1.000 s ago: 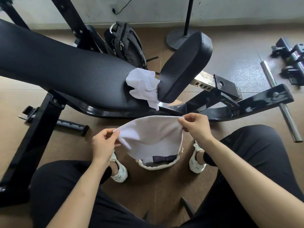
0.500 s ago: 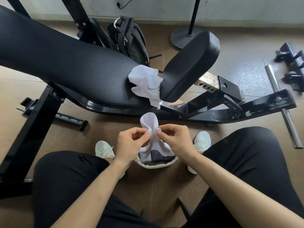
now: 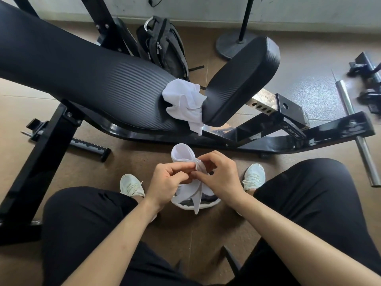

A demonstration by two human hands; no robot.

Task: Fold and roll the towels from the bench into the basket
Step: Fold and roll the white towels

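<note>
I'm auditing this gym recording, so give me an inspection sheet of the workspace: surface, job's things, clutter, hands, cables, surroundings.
Surface: black ribbed padded bench on tan floor.
Job's things: crumpled white towel lies on the bench between its pads; second white towel held above white-rimmed basket.
Clutter: grey backpack beyond the bench; steel bar on the floor.
Hands: left hand and right hand both pinch the second white towel.
Cables: black cable on pale wall.
Surroundings: round-based black stand.
</note>
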